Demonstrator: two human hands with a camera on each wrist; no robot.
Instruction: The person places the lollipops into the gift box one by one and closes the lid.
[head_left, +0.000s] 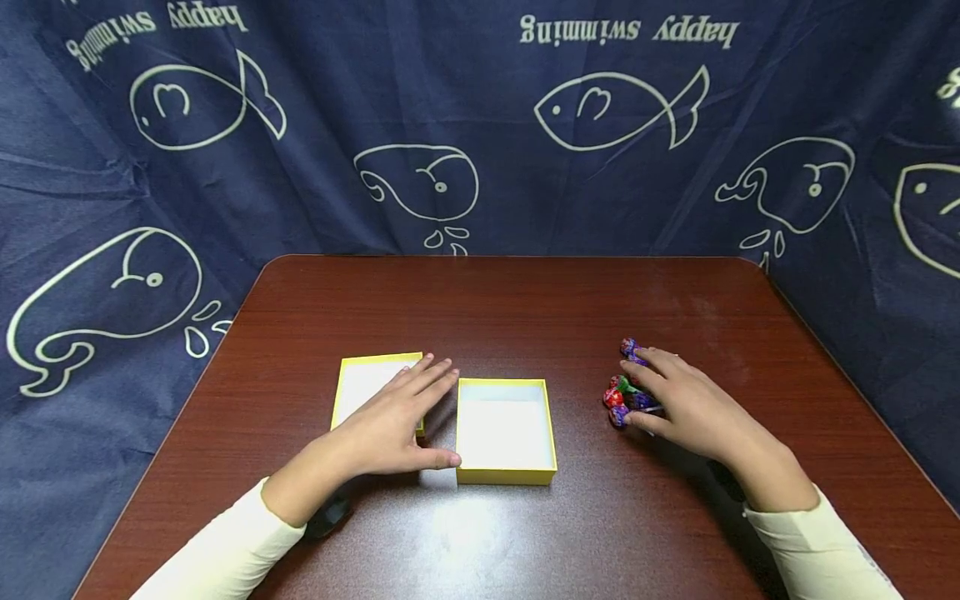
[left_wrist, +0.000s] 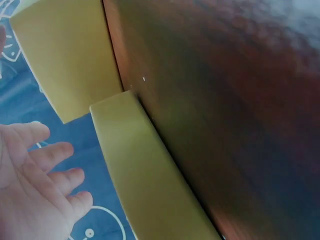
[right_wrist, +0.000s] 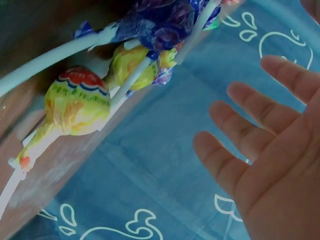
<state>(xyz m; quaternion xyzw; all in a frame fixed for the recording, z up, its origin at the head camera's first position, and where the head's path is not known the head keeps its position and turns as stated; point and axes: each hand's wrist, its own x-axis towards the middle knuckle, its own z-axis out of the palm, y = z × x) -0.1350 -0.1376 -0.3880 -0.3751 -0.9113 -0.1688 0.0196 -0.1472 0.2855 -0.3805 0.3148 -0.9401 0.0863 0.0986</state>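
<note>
Two shallow yellow-rimmed boxes with white insides lie side by side on the table. My left hand (head_left: pixel 390 421) hovers over the left box (head_left: pixel 358 387) with fingers spread, hiding part of it. Its thumb tip is at the near-left edge of the right box (head_left: pixel 506 477); whether it touches, I cannot tell. At the right, my right hand (head_left: pixel 690 408) is over a pile of wrapped lollipops (head_left: pixel 613 398), fingers extended and covering some. In the right wrist view, a yellow-and-red lollipop (right_wrist: pixel 77 102) and a purple one (right_wrist: pixel 160 22) lie apart from the fingers (right_wrist: pixel 222 162).
The brown wooden table (head_left: pixel 510 317) carries the boxes and lollipops. A dark blue curtain (head_left: pixel 495 200) with white fish and whale drawings hangs behind and beside it. Dark wrist-worn devices sit under both forearms.
</note>
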